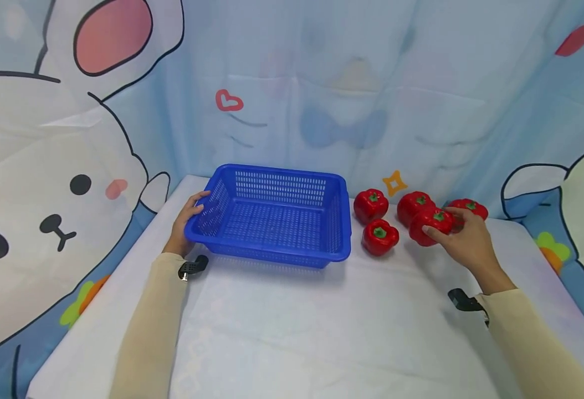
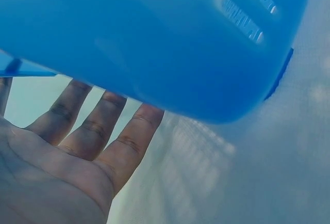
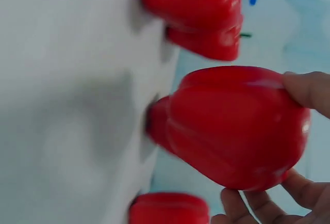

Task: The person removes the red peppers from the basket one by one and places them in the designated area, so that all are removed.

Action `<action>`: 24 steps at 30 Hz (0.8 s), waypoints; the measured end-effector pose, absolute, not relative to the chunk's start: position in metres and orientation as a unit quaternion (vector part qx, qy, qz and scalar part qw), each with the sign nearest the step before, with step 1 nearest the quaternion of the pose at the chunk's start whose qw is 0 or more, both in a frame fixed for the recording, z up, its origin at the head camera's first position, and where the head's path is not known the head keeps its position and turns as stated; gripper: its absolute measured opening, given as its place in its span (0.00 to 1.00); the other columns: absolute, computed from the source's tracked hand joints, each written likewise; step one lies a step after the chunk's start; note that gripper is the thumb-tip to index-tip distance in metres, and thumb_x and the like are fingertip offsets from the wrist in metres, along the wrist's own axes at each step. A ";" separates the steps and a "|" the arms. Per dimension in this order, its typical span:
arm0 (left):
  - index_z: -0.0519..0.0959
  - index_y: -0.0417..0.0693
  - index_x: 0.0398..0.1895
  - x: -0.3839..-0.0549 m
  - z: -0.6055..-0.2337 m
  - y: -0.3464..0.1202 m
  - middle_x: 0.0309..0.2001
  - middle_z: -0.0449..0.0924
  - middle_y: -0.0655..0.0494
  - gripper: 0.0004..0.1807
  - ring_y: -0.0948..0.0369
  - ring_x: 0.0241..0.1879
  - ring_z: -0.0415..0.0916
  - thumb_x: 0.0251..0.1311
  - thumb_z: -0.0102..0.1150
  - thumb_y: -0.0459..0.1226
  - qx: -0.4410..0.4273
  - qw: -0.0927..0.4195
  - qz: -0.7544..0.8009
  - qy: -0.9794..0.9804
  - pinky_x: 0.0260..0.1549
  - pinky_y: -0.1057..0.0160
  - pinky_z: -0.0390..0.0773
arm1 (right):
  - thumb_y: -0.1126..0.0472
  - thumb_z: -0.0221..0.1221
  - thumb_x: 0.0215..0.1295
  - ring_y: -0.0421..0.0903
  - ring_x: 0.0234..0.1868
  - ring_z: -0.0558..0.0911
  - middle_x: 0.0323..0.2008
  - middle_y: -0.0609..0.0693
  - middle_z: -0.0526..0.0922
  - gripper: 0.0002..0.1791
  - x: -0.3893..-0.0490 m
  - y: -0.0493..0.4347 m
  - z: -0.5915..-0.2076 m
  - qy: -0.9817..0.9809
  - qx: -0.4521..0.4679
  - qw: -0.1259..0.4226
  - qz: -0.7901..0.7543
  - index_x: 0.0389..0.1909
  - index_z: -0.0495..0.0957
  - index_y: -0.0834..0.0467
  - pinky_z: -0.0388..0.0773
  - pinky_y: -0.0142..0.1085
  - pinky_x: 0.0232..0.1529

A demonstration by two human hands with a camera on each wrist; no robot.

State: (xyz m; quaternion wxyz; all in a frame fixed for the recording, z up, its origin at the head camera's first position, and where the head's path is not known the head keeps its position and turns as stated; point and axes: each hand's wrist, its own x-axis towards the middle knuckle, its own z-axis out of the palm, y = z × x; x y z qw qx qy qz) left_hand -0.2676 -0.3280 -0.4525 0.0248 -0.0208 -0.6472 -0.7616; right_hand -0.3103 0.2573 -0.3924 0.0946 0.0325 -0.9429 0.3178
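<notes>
My left hand is at the left end of a blue plastic basket, its fingertips touching the rim. In the left wrist view the fingers look fairly straight, and the basket's wall hides their tips; the thumb is out of sight there. With thumb and fingers, my right hand grips a red bell pepper with a green stem. This pepper is raised off the table in the right wrist view. Another red bell pepper sits behind the hand, partly covered by it.
Between basket and right hand stand more red bell peppers, one at the back, one in front, and one behind the held pepper. A white cloth covers the table. Printed curtains hang along the back and sides.
</notes>
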 end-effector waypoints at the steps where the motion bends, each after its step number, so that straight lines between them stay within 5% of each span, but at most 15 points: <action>1: 0.61 0.68 0.70 -0.267 -0.453 -0.328 0.76 0.51 0.53 0.23 0.53 0.65 0.61 0.73 0.37 0.46 -0.020 0.024 -0.763 -0.646 0.52 0.65 0.77 | 0.51 0.67 0.60 0.73 0.59 0.66 0.63 0.75 0.63 0.48 -0.310 0.261 -0.396 -0.945 0.029 0.084 0.314 0.72 0.54 0.69 0.78 0.65 0.46; 9: 0.61 0.69 0.70 -0.265 -0.453 -0.328 0.76 0.51 0.55 0.23 0.51 0.69 0.58 0.73 0.37 0.47 -0.018 0.027 -0.765 -0.644 0.55 0.64 0.75 | 0.50 0.67 0.60 0.74 0.60 0.64 0.64 0.76 0.62 0.51 -0.314 0.270 -0.413 -0.953 0.013 0.028 0.302 0.73 0.51 0.70 0.79 0.63 0.47; 24: 0.57 0.67 0.74 -0.269 -0.453 -0.327 0.78 0.46 0.55 0.25 0.53 0.68 0.57 0.75 0.36 0.46 -0.037 0.009 -0.770 -0.637 0.54 0.65 0.74 | 0.53 0.67 0.60 0.75 0.65 0.59 0.67 0.76 0.58 0.50 -0.300 0.261 -0.403 -0.963 0.042 0.051 0.262 0.73 0.49 0.71 0.72 0.70 0.50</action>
